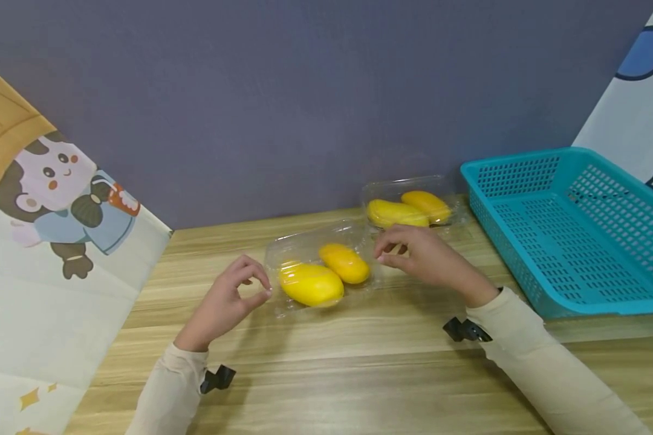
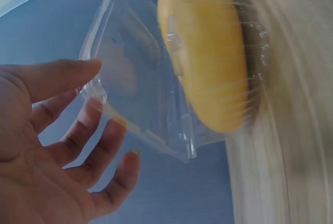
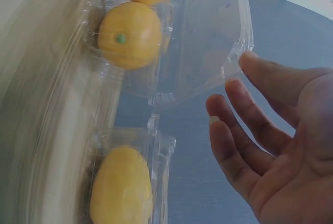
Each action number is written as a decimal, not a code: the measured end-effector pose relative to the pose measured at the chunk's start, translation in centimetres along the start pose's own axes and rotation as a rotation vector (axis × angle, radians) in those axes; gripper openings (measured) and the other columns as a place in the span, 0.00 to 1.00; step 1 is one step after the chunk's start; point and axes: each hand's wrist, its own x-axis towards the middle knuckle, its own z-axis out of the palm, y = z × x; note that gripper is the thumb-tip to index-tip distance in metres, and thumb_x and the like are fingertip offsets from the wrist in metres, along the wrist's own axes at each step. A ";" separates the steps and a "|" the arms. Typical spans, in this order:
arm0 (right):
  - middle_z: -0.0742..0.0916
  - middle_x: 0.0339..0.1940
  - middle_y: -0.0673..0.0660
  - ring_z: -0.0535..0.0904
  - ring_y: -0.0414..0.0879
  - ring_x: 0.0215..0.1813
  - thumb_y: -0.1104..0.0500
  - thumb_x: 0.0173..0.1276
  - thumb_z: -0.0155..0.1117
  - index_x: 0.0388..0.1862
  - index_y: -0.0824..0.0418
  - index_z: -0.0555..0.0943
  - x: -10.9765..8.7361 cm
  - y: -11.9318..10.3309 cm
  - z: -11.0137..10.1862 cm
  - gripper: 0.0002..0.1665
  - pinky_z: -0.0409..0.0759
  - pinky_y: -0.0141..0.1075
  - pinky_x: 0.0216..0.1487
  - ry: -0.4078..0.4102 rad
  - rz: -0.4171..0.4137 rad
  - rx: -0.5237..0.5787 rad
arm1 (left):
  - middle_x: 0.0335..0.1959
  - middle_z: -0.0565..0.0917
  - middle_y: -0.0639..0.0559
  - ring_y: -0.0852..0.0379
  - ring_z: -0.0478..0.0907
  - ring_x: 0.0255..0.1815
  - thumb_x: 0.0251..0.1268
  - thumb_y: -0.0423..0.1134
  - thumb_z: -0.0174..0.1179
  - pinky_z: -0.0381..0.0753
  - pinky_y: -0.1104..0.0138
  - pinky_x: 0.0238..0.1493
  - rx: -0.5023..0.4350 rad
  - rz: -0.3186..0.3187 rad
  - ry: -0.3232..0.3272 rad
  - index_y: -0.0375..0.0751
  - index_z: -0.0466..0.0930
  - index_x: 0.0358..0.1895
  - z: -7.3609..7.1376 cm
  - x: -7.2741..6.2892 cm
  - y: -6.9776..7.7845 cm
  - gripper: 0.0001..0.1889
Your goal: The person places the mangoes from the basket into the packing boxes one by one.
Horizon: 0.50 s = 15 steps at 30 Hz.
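Observation:
A clear plastic clamshell box [image 1: 299,241] lies in front of me with two yellow mangoes inside, a larger mango [image 1: 311,285] at left and a smaller mango [image 1: 345,263] behind it at right. Its transparent lid [image 2: 138,86] stands raised from the base in both wrist views. My left hand [image 1: 231,299] pinches one corner of the lid between thumb and fingertips. The right hand [image 1: 421,254] pinches the opposite corner, its thumb [image 3: 270,75] at the lid's edge and the other fingers bent below.
Behind my right hand, a second clear box [image 1: 381,192] holds two more mangoes against the dark partition [image 1: 272,109]. A turquoise perforated basket [image 1: 508,257] stands at the right on the wood-grain table [image 1: 326,374]. Cartoon-printed sheets hang at both sides.

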 end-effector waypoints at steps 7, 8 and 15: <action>0.87 0.41 0.46 0.82 0.43 0.46 0.57 0.66 0.70 0.38 0.49 0.85 -0.2 0.4 0.4 0.03 0.83 0.46 0.50 -0.048 0.005 -0.033 | 0.39 0.76 0.58 0.59 0.74 0.48 0.49 0.29 0.75 0.77 0.56 0.49 0.045 0.013 -0.033 0.54 0.79 0.28 0.6 -0.4 -0.3 0.16; 0.87 0.40 0.45 0.82 0.43 0.46 0.57 0.66 0.70 0.37 0.49 0.85 -0.2 0.4 0.4 0.03 0.83 0.46 0.50 -0.056 0.005 -0.037 | 0.39 0.76 0.59 0.59 0.73 0.49 0.48 0.29 0.76 0.78 0.56 0.49 0.047 0.015 -0.034 0.54 0.78 0.27 0.7 -0.5 -0.3 0.16; 0.85 0.40 0.44 0.81 0.43 0.46 0.57 0.65 0.71 0.35 0.46 0.84 -0.3 0.7 0.7 0.04 0.80 0.44 0.48 -0.074 0.000 -0.078 | 0.39 0.75 0.59 0.60 0.73 0.48 0.47 0.32 0.77 0.77 0.59 0.51 0.054 0.046 -0.033 0.55 0.78 0.27 1.0 -0.7 -0.9 0.16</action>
